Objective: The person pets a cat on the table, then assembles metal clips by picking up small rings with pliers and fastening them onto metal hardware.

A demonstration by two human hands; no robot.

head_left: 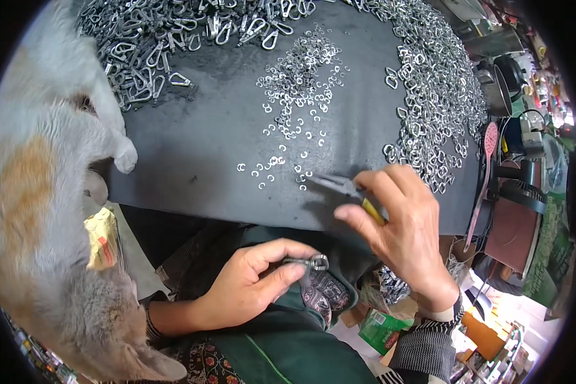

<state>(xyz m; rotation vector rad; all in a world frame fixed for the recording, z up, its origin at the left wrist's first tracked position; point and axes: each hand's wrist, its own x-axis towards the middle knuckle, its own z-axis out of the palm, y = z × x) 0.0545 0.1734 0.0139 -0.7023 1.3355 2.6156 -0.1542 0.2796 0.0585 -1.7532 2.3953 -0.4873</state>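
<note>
Your L hand [259,276] is closed, pinching a small metal clip [319,262] btwn thumb & fingers, just off the near edge of the table [211,144], over your lap. The clip's shiny looped end sticks out to the right; the rest is mostly hidden by fingers. Your R hand [408,217] grips pliers w/ a yellow handle [347,187] above the near part of the table, nose pointing left, tips next to loose C-shaped rings [276,160]. Can't tell if the tips touch or hold one.

More C-rings sit in a pile [301,67] at far ctr. Heap of carabiners [157,48] far left, heap of oval links [435,96] along the right. A white & orange cat [41,192] lies along the left side, a paw at the table edge. Pink long-handled paddle [490,139] stands out at right, just beside the table.
</note>
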